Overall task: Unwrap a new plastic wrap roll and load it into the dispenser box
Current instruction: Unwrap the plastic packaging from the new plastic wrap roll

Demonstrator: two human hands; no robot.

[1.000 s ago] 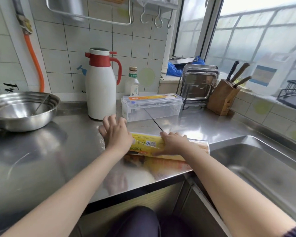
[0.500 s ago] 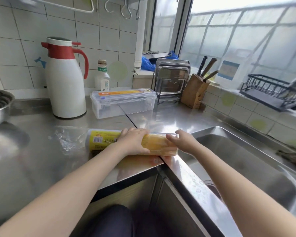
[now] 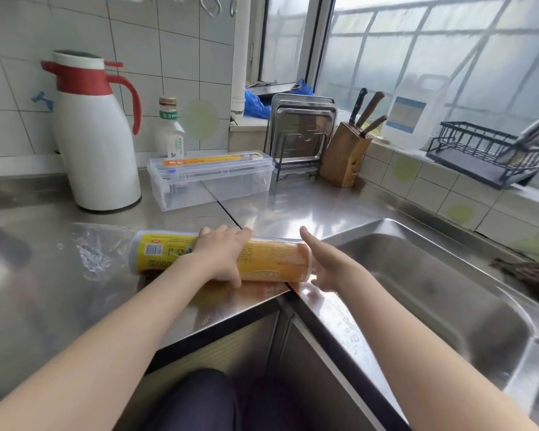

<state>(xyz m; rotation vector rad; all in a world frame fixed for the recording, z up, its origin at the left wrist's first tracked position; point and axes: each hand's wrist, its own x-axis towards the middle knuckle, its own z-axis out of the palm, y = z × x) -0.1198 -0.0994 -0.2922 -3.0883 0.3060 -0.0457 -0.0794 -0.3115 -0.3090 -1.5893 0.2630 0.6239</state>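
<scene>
The plastic wrap roll [image 3: 218, 256], yellow-orange and in its clear wrapper, lies on its side on the steel counter [image 3: 59, 293] near the front edge. The left hand [image 3: 223, 258] is curled over its middle, thumb underneath, gripping it. The right hand [image 3: 327, 265] is at the roll's right end with fingers spread and straight; whether it touches the end I cannot tell. Loose clear film [image 3: 97, 250] trails from the roll's left end. Behind, the clear dispenser box [image 3: 210, 178] sits with its lid closed and an orange label on top; its contents are hard to make out. A white and red thermos jug [image 3: 91, 135] stands just left of it. A wooden knife block [image 3: 344, 157] holds three knives.
</scene>
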